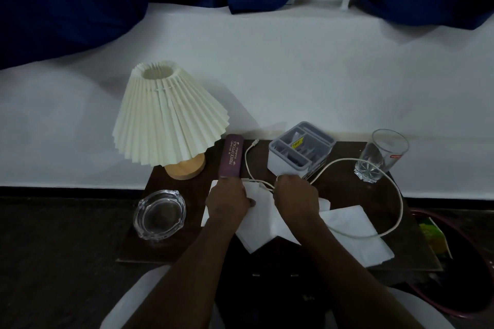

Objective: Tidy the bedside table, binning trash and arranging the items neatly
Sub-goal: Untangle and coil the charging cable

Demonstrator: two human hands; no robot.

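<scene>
On the dark wooden bedside table [187, 254] lie several white tissues [355, 235], spread across the front middle and right. A white charging cable [395, 189] loops over them from behind the grey organiser box [299, 152]. My right hand [296, 195] is closed around the cable near the table's middle. My left hand [227, 200] rests beside it with fingers curled on the cable and a tissue. A purple spectacle case [231, 156] lies just beyond my left hand.
A pleated cream lamp [168, 117] stands at the back left, a glass ashtray [159, 214] at the front left, an empty drinking glass [379, 155] at the back right. A dark red bin [459, 275] with a yellow wrapper sits on the floor right of the table.
</scene>
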